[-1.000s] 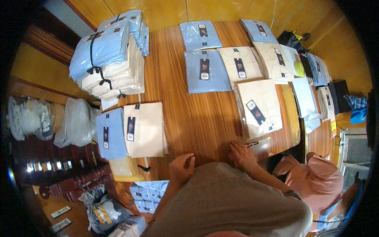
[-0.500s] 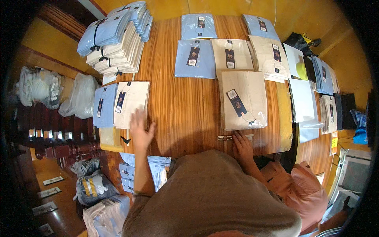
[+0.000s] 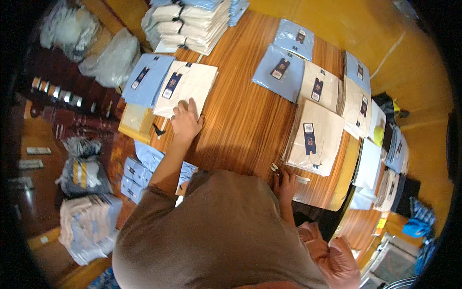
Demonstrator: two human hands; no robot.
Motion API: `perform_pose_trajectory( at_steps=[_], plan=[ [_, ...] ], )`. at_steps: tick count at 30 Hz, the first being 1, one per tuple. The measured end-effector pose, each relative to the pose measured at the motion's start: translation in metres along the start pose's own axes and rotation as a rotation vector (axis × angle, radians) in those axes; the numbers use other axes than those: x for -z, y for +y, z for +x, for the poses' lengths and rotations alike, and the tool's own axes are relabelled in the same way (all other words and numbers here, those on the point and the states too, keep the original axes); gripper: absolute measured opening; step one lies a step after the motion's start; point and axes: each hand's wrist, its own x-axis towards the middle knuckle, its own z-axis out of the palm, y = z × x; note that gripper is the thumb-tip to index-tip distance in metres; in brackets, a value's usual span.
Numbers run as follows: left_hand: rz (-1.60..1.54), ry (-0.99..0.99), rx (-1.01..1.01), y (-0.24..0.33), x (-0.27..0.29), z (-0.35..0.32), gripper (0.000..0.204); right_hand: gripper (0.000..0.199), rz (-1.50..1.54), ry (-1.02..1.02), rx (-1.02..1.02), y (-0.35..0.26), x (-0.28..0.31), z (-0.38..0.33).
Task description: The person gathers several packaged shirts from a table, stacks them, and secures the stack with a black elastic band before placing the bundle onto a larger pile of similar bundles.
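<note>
My left hand [image 3: 186,120] lies with its fingers stretched out on the near edge of a folded cream garment [image 3: 192,84] with a dark hang tag. Beside that garment, on its left, is a folded light blue one [image 3: 147,79], tagged too. Close to the table's front edge, my right hand [image 3: 285,184] is closed around what looks like a pair of small thread snips; two pale tips [image 3: 275,167] poke out past the fingers. Just beyond this hand a stack of cream garments in clear bags [image 3: 315,137] rests on the wooden table [image 3: 236,106].
More bagged blue garments [image 3: 276,72] and cream garments [image 3: 320,86] lie at the far right. A tall tied stack [image 3: 192,26] stands at the far left. White sheets [image 3: 368,164] lie on the right. Full plastic bags [image 3: 91,221] sit left of me. Another person's pink clothing [image 3: 332,250] shows at lower right.
The view has turned, so the table appears tilted. My left hand has come onto the near edge of the cream garment. My right hand has closed around the snips, whose tips now point away.
</note>
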Motion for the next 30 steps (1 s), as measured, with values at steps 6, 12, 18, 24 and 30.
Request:
perform_pose_trajectory(
  at_steps=[6,12,18,24,30],
  plan=[
    [-0.344,0.271,-0.311,-0.022,0.002,-0.009,0.075,0.029,0.093,0.018,-0.066,-0.047,-0.007,0.023],
    [-1.295,-0.369,-0.432,-0.015,-0.004,-0.062,0.054,0.033,1.015,-0.027,-0.564,-0.157,-0.019,0.071],
    [-1.815,-0.559,-0.178,-0.038,0.009,-0.061,0.041,0.03,1.348,-0.261,-0.304,-0.275,-0.057,0.127],
    [-1.689,-0.241,0.173,-0.102,0.004,-0.052,0.023,0.036,1.299,-0.792,-0.336,-0.326,-0.069,0.143],
    [-1.7,0.178,0.267,-0.228,-0.072,-0.036,0.018,0.043,0.871,-0.932,-0.152,-0.33,-0.06,0.133]
  ],
)
